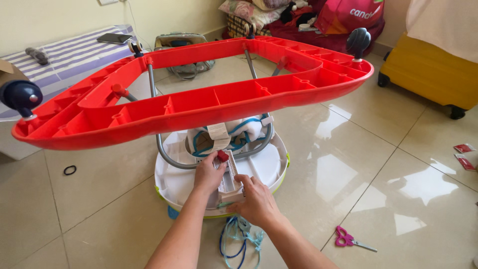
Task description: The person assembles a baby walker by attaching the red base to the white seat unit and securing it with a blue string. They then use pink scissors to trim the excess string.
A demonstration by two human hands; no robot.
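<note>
Two hands: both working at a white ratchet strip on the upturned baby walker, at 6 o'clock of the white tray.
Left hand: fingers pinching a small red clip atop the strip.
Right hand: fingers curling around the strip's lower end, bracing it.
Red base: already standing overhead on grey tubes, wheels fitted.
Remaining: apparently only seating the clip.
Pink scissors: lying at 4 o'clock, untouched.

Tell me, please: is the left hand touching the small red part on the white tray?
Touching. The head view shows the left hand with its fingertips against the small red part on the white tray, no gap visible.
</note>
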